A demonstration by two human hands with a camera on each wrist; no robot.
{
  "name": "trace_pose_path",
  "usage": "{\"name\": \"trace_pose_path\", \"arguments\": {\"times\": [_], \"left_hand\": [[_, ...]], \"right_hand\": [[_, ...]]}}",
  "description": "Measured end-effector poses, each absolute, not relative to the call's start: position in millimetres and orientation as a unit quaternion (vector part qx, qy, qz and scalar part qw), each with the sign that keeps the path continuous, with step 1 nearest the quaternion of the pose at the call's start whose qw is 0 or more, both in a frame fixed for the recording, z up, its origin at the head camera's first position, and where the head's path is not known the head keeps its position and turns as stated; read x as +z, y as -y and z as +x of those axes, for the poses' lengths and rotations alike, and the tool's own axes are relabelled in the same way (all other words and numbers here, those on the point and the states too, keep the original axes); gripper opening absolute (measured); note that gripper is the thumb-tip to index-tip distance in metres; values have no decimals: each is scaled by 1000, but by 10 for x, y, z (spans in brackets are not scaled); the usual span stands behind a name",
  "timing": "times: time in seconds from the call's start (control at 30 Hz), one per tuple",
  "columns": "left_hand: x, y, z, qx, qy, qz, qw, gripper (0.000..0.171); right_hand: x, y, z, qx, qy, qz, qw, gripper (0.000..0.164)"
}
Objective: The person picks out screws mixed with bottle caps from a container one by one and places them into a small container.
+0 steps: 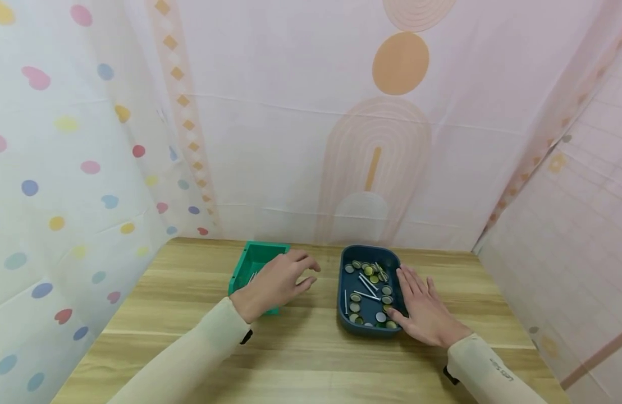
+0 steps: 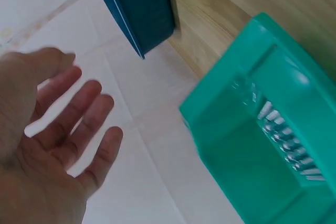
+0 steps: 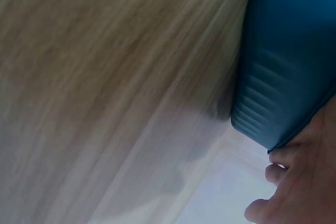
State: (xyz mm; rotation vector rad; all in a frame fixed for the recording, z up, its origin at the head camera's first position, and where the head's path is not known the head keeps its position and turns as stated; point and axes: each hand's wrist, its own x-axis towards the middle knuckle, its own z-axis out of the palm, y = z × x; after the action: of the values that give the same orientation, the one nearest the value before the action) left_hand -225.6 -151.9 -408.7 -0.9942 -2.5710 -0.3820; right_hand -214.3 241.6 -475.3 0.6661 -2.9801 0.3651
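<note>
Apparently braced on one side, free on the other

The blue tray [image 1: 367, 332] sits on the counter [image 1: 311, 365], right of the green bin [image 1: 263, 252] and apart from it. Along its right rim lies the right hand [image 1: 423, 314], fingers straight and close together, thumb reaching over the edge; whether it touches anything inside, I cannot tell. Lying flat, it grips nothing, so it probably serves to keep the tray from sliding.

Screws [image 1: 367, 285] and round caps [image 1: 355, 307] lie mixed in the tray. In the bin, loose screws [image 2: 286, 142] line up beside one wall, perhaps because their long shape settles that way.

Between the containers hovers the left hand [image 1: 279, 280], partly hiding the bin; its fingers are apart, loosely bent and holding nothing, a relaxed pose that likely suits handling small pieces.
</note>
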Motion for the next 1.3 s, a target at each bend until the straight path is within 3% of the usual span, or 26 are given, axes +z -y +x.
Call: {"name": "trace_pose_path", "arguments": {"times": [0.23,0.9,1.3], "left_hand": [[-4072,1289,-2282,-100,891,-422,137,18],[-3949,773,-2437,19,885,-464,42,21],[-3986,449,-2605,77,860,-504,-4,11]], "right_hand": [[-4760,-2408,-2144,118,969,214,32,98],[-4758,-2429,-2138,126,967,219,34,98],[-4768,-2445,-2163,127,966,222,31,96]]}}
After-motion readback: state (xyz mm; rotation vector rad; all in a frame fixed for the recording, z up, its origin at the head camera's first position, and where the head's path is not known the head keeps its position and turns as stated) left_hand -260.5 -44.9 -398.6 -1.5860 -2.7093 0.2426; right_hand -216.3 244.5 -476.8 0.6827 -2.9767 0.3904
